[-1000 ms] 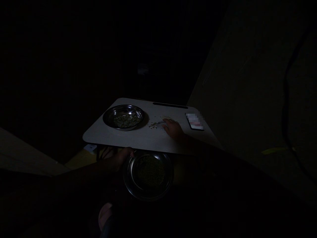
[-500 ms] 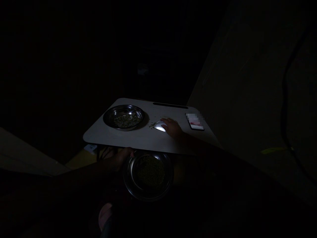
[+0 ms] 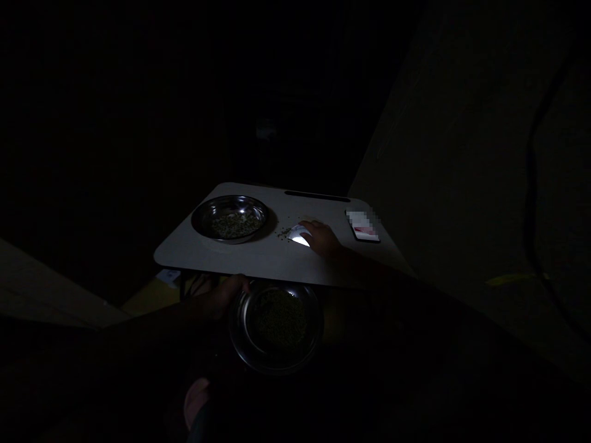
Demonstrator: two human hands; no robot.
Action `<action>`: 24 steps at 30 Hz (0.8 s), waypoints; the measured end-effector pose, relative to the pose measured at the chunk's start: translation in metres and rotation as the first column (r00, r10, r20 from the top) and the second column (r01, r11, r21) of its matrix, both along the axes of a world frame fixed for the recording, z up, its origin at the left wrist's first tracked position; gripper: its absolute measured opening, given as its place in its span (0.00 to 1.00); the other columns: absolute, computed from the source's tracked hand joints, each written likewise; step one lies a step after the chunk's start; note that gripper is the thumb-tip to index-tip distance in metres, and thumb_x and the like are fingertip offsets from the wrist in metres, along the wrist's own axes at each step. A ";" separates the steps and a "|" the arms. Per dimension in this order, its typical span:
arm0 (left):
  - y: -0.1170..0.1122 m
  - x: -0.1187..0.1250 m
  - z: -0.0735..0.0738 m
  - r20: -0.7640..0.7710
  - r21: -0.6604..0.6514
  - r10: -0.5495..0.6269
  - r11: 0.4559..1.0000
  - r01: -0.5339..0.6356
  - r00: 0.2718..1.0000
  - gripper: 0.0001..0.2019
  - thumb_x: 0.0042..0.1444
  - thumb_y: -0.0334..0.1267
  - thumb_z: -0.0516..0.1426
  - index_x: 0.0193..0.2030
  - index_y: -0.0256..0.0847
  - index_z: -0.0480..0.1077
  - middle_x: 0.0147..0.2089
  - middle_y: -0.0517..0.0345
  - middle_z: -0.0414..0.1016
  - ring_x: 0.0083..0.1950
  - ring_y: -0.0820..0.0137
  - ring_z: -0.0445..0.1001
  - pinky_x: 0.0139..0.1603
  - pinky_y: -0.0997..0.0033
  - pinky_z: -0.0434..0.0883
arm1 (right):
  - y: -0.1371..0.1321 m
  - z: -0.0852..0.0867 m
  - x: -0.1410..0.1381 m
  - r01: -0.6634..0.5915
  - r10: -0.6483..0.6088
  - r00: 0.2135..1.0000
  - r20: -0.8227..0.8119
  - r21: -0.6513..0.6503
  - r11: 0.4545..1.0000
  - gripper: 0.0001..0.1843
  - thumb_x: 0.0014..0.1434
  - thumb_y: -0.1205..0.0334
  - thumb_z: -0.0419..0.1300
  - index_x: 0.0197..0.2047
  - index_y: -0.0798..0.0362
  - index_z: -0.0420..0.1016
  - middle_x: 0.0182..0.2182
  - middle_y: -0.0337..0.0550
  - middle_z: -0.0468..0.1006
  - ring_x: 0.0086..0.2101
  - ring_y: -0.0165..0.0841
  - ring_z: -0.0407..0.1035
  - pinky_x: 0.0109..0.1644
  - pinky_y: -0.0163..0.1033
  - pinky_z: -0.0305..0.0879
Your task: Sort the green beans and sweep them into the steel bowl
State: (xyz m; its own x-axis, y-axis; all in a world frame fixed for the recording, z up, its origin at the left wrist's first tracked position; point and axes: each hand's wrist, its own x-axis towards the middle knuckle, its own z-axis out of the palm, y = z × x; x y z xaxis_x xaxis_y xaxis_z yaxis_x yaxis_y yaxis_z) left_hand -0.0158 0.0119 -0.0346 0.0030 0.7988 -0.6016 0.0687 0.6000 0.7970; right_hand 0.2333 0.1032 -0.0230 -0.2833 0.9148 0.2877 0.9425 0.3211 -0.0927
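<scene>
— Where is the pale piece (image 3: 299,236)?
— About the middle of the table (image 3: 249,263), at the left end of the right hand (image 3: 322,238). The far bowl (image 3: 217,207) stands left of it, apart, with the grains (image 3: 283,233) lying loose between the two, closer to the piece.
— So which way do the grains lie from the grip?
— Left, just beside the piece's left edge. It's too dark to say whether any touch it.
— And which hand is nearer to them?
— The right. The left hand (image 3: 233,288) is down at the table's near edge, on the near bowl (image 3: 248,323).
— How is the right one set?
— Thumb on the near side, fingers on the far side, closed on the piece. How hard they press, I can't tell.
— And the left?
— Thumb over the near bowl's far left rim, gripping it; the fingers underneath are hidden.
— Which way does the piece point?
— Its rounded side faces left, toward the grains. The near edge looks straight, slanting a little nearer at its right end.
— Long axis, then?
— Roughly left to right from what shows, but the hand hides the rest, so I wouldn't swear to it.
— Anything farther right?
— The phone (image 3: 363,227), apart from the right hand, its long side running far to near.
</scene>
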 end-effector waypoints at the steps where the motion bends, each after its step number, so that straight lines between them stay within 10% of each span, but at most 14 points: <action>1: -0.001 0.000 0.001 -0.019 0.017 0.021 1.000 -0.021 1.000 0.03 0.32 0.33 0.53 0.16 0.38 0.61 0.13 0.59 0.63 0.15 0.71 0.62 0.15 0.72 0.60 | -0.001 0.000 0.000 0.003 -0.003 1.000 -0.001 -0.003 1.000 0.22 0.59 0.56 0.45 0.55 0.53 0.60 0.47 0.48 0.68 0.47 0.36 0.61 0.50 0.40 0.54; 14: 0.004 -0.004 -0.007 0.111 -0.115 -0.083 0.989 0.096 0.990 0.05 0.34 0.36 0.51 0.16 0.37 0.62 0.13 0.56 0.63 0.15 0.71 0.62 0.16 0.72 0.60 | 0.003 0.003 -0.008 0.051 -0.052 0.997 0.055 0.008 0.999 0.22 0.59 0.56 0.44 0.56 0.52 0.58 0.48 0.49 0.68 0.47 0.37 0.60 0.50 0.40 0.53; 24: -0.002 0.002 0.004 -0.033 -0.017 0.025 1.000 -0.025 0.999 0.03 0.32 0.33 0.53 0.14 0.38 0.61 0.13 0.58 0.63 0.15 0.72 0.61 0.14 0.72 0.59 | 0.004 0.005 -0.011 0.036 -0.037 0.998 0.055 0.011 0.999 0.22 0.59 0.57 0.45 0.56 0.50 0.58 0.46 0.49 0.68 0.46 0.37 0.61 0.48 0.40 0.54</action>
